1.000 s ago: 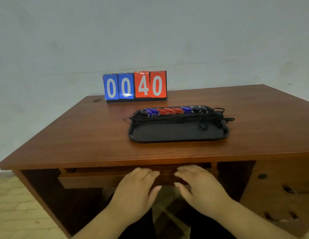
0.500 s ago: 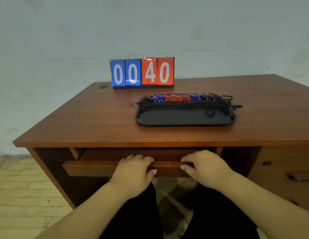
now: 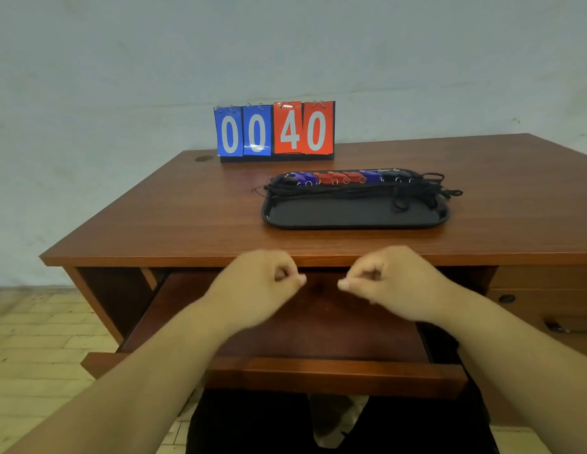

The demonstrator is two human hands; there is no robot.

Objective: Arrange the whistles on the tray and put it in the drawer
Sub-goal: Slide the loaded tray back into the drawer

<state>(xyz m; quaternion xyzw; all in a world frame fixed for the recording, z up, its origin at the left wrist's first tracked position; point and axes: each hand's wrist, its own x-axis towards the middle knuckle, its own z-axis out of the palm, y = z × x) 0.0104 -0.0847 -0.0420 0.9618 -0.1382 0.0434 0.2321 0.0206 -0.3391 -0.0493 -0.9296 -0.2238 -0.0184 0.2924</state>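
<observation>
Clenched, empty left hand and right hand hung over the open brown wooden drawer; the black oval plastic tray lay beyond them.

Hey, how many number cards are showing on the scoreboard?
4, side by side: a blue 0 far left, a second blue 0 beside it, then a red 4, and a red 0 far right. More may hang behind.
</observation>
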